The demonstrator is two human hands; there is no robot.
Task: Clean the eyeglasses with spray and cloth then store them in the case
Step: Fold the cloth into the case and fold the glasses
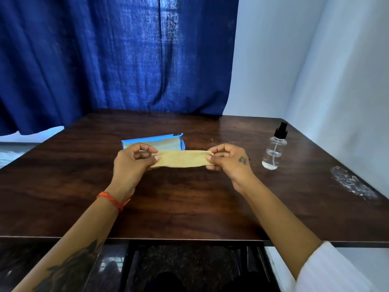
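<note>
Two hands — left hand (131, 160) and right hand (226, 159) — pinch the cloth (182, 158) tight. A jerky right elbow might tip the bottle (274, 151) nearby.

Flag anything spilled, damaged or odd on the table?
One oddity: a whitish, speckled patch on the dark wooden table near its right edge, like residue or worn finish; which, I cannot tell. The clear spray bottle stands upright.
</note>
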